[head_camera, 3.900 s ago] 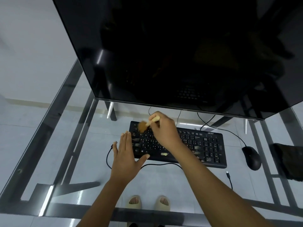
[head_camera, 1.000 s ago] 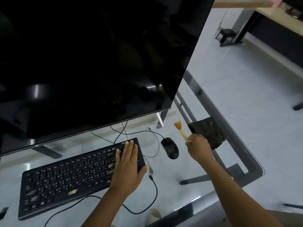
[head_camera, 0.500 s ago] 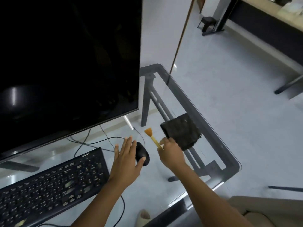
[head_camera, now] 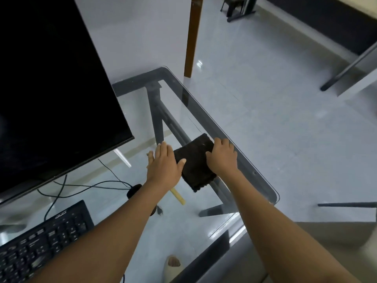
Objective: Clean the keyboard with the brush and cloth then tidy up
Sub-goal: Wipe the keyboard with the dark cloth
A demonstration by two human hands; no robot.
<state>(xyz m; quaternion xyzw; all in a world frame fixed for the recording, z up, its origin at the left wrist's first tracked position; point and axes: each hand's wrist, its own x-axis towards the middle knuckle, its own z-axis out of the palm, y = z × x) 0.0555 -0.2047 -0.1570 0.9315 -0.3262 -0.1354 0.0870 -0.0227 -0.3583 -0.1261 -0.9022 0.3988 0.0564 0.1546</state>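
Two bare hands are down on the clear glass table (head_camera: 234, 137) near its right end, either side of a dark brown, fuzzy folded cloth (head_camera: 196, 166). That cloth is a rough rectangle with a frayed near edge, lying flat on the glass close to the table's right rim, its long axis running from the near side away toward the far right corner.

Under the left wrist lies the small brush with a pale yellow wooden handle (head_camera: 177, 196). Only the butt end of the handle shows, pointing toward the near right; the bristle end is hidden beneath the hand, though a small dark tip shows just past the fingers on the far side. The handle lies on the glass just beside the cloth's near left corner.

On the left hand (head_camera: 163, 164) the fingers are straight and held close together, palm down, with the thumb spread out so that its tip rests on the cloth's left edge. It grips nothing. On the right hand (head_camera: 223, 156) the fingers are bent over the cloth's far right edge and the thumb presses on its top, so the hand pinches the fabric along that side.

At the lower left sits the black corded computer keyboard (head_camera: 40, 242), running diagonally, well apart from the cloth. A black computer mouse (head_camera: 133, 189) peeks out beside the left forearm, its cable trailing off toward the large black monitor screen (head_camera: 51, 94) that stands over the table's left part.
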